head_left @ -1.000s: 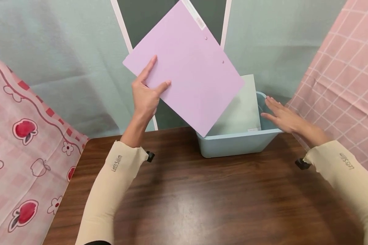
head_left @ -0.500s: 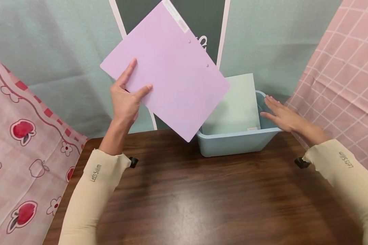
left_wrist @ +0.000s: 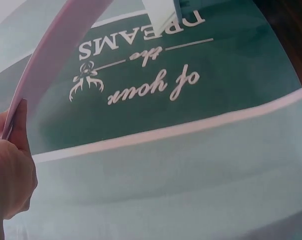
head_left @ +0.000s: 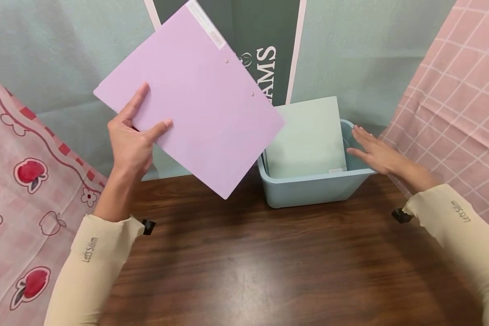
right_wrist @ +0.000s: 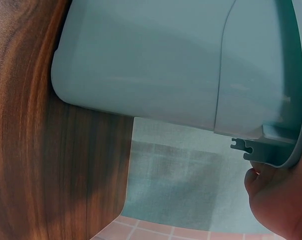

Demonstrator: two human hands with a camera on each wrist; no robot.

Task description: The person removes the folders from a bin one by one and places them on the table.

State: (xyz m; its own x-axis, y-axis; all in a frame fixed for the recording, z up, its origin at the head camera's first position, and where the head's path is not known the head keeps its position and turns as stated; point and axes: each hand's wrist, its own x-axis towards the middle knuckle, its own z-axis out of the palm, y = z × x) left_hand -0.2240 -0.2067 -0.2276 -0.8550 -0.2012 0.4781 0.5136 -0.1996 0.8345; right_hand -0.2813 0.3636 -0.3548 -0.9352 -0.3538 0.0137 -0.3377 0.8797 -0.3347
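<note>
My left hand [head_left: 130, 140] grips the lower left edge of a lilac clipboard [head_left: 195, 99], thumb and index finger on the face toward me. The clipboard is raised and tilted, showing its flat back with two small rivets and a white label strip. The left wrist view catches the clipboard [left_wrist: 51, 60] nearly edge-on beside the hand [left_wrist: 13, 170]. A pale mint board [head_left: 305, 140] leans inside a light blue bin [head_left: 318, 190], its lower part sunk behind the front rim. My right hand [head_left: 379, 154] rests over the bin's right rim, fingers fairly straight, thumb toward the inside.
The bin stands at the back of the brown wood table [head_left: 244, 262], close to a green and grey-blue curtain [head_left: 338, 54] with white lettering. A pink checked cloth [head_left: 464, 104] hangs on the right, and an apple-patterned cloth [head_left: 32, 203] on the left.
My left hand has carried the clipboard leftward, away from over the bin, uncovering more of the mint board and the curtain lettering. My right hand has stayed at the bin's rim.
</note>
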